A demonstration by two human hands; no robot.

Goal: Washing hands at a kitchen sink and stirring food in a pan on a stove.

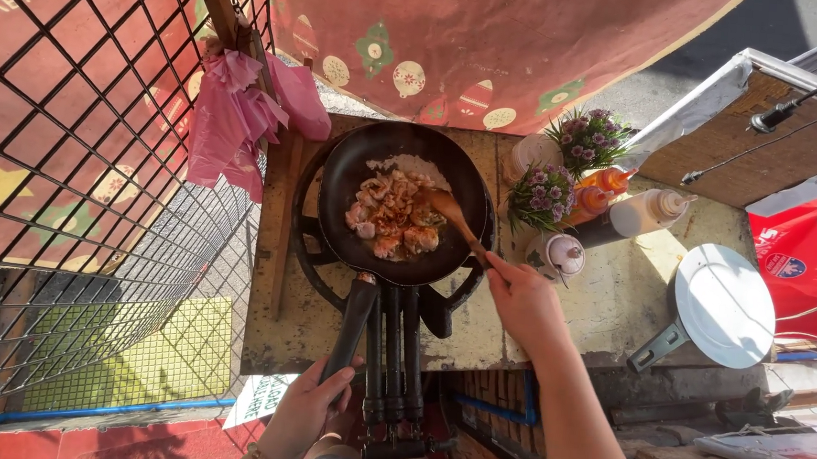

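A black frying pan (345, 172) sits on a round black gas burner (306, 261) on a worn countertop. Pieces of browned meat (392, 217) lie in the pan beside a patch of white. My left hand (304, 414) grips the end of the pan's long black handle (352, 321), low in the view. My right hand (523, 300) holds a wooden spatula (453, 215) whose blade rests among the meat at the pan's right side.
Squeeze bottles (654, 210), an orange sauce bottle (605, 181) and small purple flower pots (587, 137) stand right of the pan. A white lidded pan (724, 304) lies further right. Pink plastic bags (229, 116) hang on a wire grid (70, 139) at the left.
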